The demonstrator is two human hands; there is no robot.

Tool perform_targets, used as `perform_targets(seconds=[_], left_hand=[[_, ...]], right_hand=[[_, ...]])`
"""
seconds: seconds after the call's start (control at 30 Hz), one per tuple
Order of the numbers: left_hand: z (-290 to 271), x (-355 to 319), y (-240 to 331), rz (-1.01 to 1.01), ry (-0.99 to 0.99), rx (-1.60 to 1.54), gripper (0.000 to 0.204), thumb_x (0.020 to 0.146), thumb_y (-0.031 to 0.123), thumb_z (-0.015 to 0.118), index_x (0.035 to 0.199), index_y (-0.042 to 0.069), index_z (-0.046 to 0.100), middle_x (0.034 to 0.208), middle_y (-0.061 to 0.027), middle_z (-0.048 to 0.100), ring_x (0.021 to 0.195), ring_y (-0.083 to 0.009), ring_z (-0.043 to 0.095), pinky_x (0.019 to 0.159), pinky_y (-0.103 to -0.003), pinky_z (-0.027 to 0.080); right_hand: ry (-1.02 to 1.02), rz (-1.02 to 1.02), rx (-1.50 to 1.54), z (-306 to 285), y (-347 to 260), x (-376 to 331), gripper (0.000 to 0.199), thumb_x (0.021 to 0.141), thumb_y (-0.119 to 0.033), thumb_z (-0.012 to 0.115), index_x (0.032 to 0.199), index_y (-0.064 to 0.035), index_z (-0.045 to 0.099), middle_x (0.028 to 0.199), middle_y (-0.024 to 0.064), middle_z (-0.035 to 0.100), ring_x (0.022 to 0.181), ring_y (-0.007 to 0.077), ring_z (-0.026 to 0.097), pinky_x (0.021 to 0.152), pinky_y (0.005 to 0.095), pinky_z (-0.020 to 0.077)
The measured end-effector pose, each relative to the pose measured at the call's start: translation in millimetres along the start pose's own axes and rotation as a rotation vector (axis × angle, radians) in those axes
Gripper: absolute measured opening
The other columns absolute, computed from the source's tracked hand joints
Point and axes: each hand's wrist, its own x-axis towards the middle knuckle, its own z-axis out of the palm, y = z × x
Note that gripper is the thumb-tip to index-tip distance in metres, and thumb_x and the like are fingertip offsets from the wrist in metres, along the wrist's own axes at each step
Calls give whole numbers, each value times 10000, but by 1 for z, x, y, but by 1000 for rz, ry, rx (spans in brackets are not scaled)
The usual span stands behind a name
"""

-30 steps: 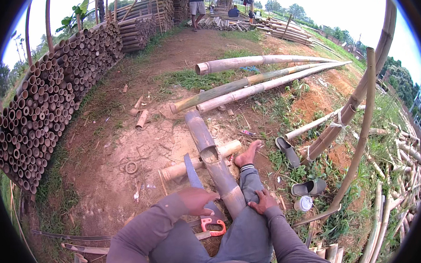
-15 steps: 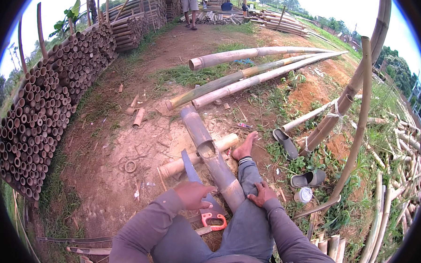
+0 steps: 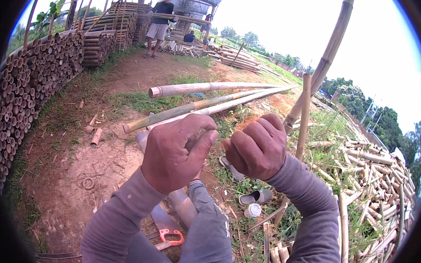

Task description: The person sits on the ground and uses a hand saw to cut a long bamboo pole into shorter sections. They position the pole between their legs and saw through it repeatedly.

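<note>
While my left hand and right hand hover loosely curled and holding nothing, the bamboo pole lies below at six o'clock, its length toward twelve, nearer my left.

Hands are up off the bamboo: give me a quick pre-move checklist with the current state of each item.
1. Left hand free of tools: ok, raised and holding nothing visible.
2. Right hand free: cannot tell, fist curled closed.
3. Orange-handled saw within reach: ok, lying on the ground by the leg.
4. Bamboo section in place: ok, lying beside the leg, partly hidden by the hands.
5. Bystander away from the work: ok, standing far off by the stacked poles.
</note>
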Motion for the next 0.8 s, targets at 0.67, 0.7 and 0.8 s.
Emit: perform_targets(seconds=[0.67,0.7,0.8], left_hand=[[41,-148,-23,122,-937,504,103,931,178,600,1010,151,660,789,-35,711,709,-250,744,571,-411,523],[42,-147,-30,67,-1020,530,109,936,180,596,1016,152,664,810,-41,719,743,-255,750,599,-423,532],[43,-156,-59,-75,-1123,578,125,943,191,596,1033,154,675,868,-60,737,834,-274,760,675,-458,553]], right_hand=[[497,566,-144,-134,216,86,273,996,-271,733,1162,-55,708,939,55,739,831,157,697,775,307,555],[310,444,-357,-99,186,60,279,990,-276,739,1169,-67,688,975,71,735,813,174,704,770,291,547],[-275,281,-285,-6,79,-21,284,900,-176,744,1146,-81,639,1078,110,683,1001,323,676,912,437,517]])
